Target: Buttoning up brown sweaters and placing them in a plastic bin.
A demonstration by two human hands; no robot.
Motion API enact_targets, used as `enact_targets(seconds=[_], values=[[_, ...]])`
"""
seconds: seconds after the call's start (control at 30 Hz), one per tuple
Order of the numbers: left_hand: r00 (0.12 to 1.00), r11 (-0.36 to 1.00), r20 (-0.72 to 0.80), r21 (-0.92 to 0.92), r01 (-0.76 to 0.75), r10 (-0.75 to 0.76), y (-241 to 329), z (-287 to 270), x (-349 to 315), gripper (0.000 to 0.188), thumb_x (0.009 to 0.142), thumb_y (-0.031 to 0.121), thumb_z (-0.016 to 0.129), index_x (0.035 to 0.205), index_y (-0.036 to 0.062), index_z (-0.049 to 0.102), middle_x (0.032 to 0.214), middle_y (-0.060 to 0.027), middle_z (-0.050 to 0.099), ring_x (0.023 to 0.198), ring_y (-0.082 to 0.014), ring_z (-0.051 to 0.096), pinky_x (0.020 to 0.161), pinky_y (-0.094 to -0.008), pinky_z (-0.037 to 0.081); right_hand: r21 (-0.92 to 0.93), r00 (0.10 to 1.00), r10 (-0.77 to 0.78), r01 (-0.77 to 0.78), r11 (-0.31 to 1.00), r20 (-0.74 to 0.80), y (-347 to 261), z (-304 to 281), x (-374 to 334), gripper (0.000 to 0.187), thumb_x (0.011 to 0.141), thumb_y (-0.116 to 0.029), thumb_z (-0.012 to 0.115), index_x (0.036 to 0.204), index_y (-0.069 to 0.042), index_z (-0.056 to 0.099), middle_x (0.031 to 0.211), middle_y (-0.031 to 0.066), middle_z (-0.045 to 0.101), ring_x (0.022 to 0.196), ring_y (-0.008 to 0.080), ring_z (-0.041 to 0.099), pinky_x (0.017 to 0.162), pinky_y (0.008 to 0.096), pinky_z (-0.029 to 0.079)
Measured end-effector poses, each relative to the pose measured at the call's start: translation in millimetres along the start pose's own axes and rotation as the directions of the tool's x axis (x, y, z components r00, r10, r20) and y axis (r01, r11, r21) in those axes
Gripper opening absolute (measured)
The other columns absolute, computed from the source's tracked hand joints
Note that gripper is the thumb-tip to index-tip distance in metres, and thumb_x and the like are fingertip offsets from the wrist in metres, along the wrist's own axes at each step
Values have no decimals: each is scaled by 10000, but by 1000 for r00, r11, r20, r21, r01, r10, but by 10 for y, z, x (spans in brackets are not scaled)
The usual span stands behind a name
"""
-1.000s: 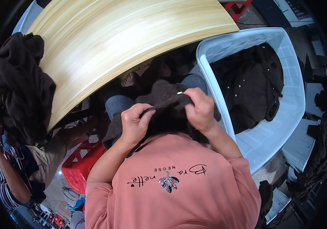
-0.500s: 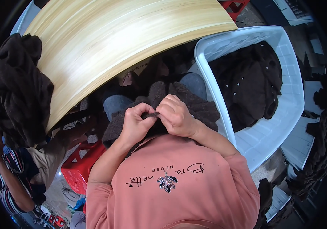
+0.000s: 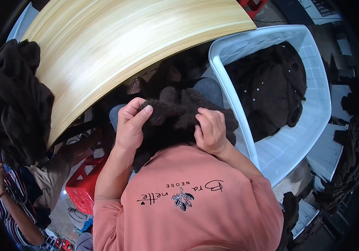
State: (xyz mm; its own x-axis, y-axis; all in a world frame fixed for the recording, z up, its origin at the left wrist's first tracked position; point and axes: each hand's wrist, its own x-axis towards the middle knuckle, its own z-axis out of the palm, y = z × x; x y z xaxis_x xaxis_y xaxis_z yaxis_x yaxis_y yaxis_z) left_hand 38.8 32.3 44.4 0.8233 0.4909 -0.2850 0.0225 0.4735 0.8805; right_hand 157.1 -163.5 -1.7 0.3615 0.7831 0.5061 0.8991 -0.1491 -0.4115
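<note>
A dark brown fuzzy garment (image 3: 175,111) lies bunched across my lap. My left hand (image 3: 132,121) pinches its edge between thumb and fingers and holds it up on the left. To the right, my right hand (image 3: 211,129) is held over the cloth with its fingers curled in. What those fingers grip, if anything, I cannot make out. The two hands are apart, with a stretch of the fuzzy fabric between them.
A wood-grain table (image 3: 125,46) stands ahead. Beside me at right, a pale blue plastic tub (image 3: 288,146) holds dark cloth (image 3: 267,92) with small white dots. More dark fabric (image 3: 16,100) hangs over the table's left end, near another person's arm (image 3: 16,209). A red stool (image 3: 81,188) is at left.
My hands have parted from their pinch together at the middle. The left has moved left and up with the garment's edge, the right a little to the right, so more fuzzy fabric shows.
</note>
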Motion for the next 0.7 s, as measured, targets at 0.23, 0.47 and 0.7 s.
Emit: enact_targets(seconds=[0.23, 0.47, 0.7], values=[[990, 995, -140, -99, -31, 17, 25, -6, -20, 79, 842, 38, 564, 883, -16, 604, 827, -55, 641, 735, -97, 592, 710, -223, 473, -144, 997, -58, 65, 987, 53, -3, 122, -58, 516, 550, -41, 655, 1043, 20, 516, 1037, 156, 510, 924, 293, 529, 795, 426, 393], [986, 990, -166, -141, -26, 2, 60, -67, -34, 91, 823, 19, 564, 883, -28, 615, 829, -80, 650, 740, -122, 611, 718, -245, 489, 9, 998, 15, -14, 1000, -67, 119, -181, -21, 409, 586, 102, 507, 992, 69, 547, 949, 198, 587, 794, 338, 603, 704, 368, 507], [990, 993, -139, -116, -28, 11, 83, -77, -63, 75, 812, 11, 572, 858, -26, 619, 805, -65, 647, 711, -101, 593, 698, -229, 476, 444, 893, 275, -421, 791, 356, 245, -392, 41, 401, 733, 120, 455, 1113, 26, 541, 985, 164, 627, 883, 299, 624, 789, 319, 494]])
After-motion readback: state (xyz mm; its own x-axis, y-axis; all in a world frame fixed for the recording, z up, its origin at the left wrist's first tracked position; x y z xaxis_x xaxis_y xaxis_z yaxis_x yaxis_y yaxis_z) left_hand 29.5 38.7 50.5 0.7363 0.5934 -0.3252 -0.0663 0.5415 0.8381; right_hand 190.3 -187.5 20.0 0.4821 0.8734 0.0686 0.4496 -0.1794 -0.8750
